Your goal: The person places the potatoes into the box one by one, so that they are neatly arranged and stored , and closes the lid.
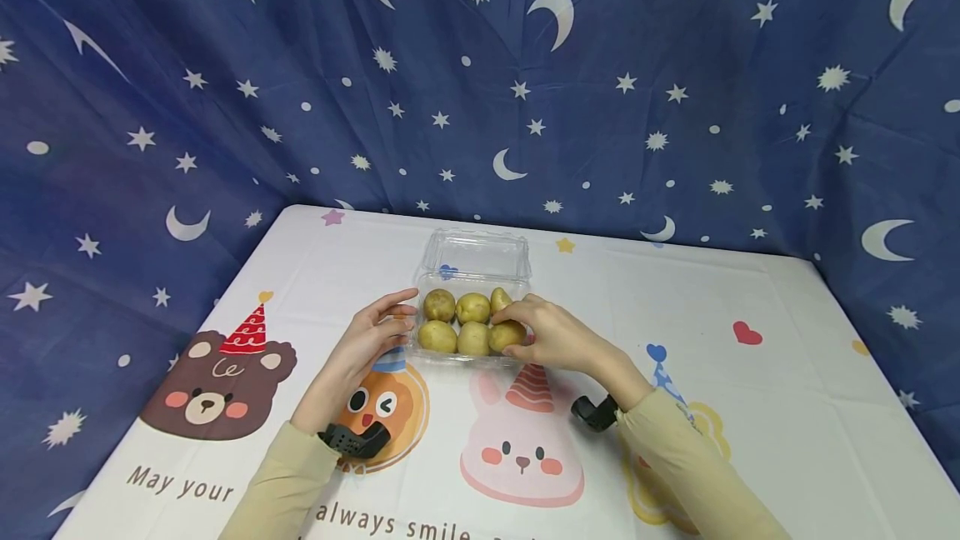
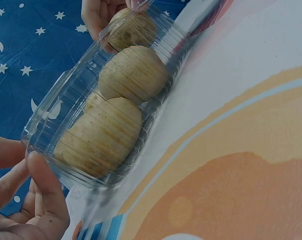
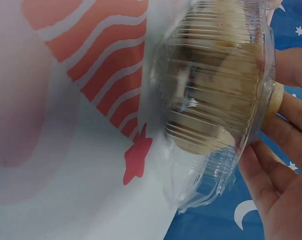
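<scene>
A clear plastic clamshell box [image 1: 471, 359] lies on the table with its lid [image 1: 476, 255] raised at the back. Several yellow-brown potatoes sit inside in two rows. My right hand [image 1: 558, 333] reaches over the box's right end and grips the front-right potato [image 1: 507, 337], thumb in front, fingers behind. Another potato [image 1: 500, 298] behind it is partly hidden by those fingers. At the left end, my left hand [image 1: 371, 340] has its fingers spread beside the box. In the left wrist view, fingertips of the left hand [image 2: 28, 200] touch the rim at the box's corner.
A white tablecloth [image 1: 810, 423] printed with cartoon animals and lettering covers the table. Behind it hangs a dark blue curtain [image 1: 600, 140] with moons and stars. Both wrists wear black straps, the left strap [image 1: 356, 440] lying close above the cloth.
</scene>
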A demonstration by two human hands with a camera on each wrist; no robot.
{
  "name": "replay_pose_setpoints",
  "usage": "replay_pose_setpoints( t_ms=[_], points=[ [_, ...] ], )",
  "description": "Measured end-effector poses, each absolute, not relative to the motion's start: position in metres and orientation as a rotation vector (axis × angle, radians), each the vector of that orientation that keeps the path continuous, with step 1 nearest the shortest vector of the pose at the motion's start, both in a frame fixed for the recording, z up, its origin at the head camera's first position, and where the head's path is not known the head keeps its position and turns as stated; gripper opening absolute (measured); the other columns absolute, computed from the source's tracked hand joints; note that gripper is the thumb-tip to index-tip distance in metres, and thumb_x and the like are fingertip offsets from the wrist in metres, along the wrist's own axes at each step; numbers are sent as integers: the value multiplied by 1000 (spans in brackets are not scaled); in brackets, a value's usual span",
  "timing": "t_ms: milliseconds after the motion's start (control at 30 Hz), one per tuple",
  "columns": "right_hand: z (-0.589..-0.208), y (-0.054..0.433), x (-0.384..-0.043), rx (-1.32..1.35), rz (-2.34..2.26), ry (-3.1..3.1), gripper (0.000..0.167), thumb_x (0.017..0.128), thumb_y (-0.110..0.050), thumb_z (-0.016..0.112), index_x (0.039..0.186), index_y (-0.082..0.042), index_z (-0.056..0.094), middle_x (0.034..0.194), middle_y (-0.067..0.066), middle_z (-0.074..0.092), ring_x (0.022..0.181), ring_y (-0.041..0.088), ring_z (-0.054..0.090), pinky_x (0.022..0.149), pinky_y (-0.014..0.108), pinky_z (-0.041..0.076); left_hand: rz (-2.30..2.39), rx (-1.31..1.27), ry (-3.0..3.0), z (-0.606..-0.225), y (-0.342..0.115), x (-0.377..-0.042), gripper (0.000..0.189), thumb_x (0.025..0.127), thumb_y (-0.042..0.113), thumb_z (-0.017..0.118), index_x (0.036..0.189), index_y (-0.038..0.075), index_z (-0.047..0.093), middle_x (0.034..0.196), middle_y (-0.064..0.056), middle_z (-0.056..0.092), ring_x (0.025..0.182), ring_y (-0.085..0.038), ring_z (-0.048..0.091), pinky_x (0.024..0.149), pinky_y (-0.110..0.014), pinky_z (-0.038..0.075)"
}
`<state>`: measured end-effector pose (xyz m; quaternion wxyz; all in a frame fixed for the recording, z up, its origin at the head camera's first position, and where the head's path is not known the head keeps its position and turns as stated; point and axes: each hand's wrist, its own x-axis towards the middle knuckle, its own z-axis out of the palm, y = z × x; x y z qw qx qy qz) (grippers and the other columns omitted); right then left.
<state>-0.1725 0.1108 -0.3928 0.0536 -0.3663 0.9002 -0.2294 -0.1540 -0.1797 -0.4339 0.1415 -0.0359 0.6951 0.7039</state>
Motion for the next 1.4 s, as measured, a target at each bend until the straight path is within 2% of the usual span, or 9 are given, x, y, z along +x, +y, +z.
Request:
replay_pose_setpoints(
  t_ms=[333, 700, 1167, 1400],
  points=[
    [-393, 111, -174, -1078, -725, 2678, 38, 82, -18, 73, 118, -12, 65, 115, -1, 66, 95, 13, 52, 79, 26, 46, 2035, -112, 2003, -433, -179, -154, 54, 92, 2, 51, 145, 12, 41, 111, -1, 49, 88, -10, 54, 77, -19, 51],
    [-397, 115, -174, -1113, -785, 2666, 21, 84, -15, 68, 105, -16, 69, 106, -5, 68, 100, 16, 56, 86, 34, 48, 2034, -114, 2006, -433, -180, -154, 55, 92, 2, 51, 145, 13, 41, 111, -2, 49, 88, -10, 54, 78, -19, 51],
    [-400, 115, -170, -1061, -875, 2712, 24, 87, -16, 67, 110, -13, 68, 108, -4, 67, 103, 14, 59, 92, 38, 50, 2019, -130, 2029, -433, -179, -153, 53, 92, 5, 52, 144, 13, 43, 114, -4, 50, 90, -11, 55, 79, -20, 51],
    [-400, 117, -167, -1039, -1016, 2710, 24, 88, -13, 65, 112, -12, 69, 108, -1, 67, 104, 15, 60, 94, 40, 51, 2043, -188, 2044, -431, -179, -154, 49, 94, 10, 53, 142, 13, 45, 111, 0, 52, 94, -12, 56, 81, -22, 51]
  ],
)
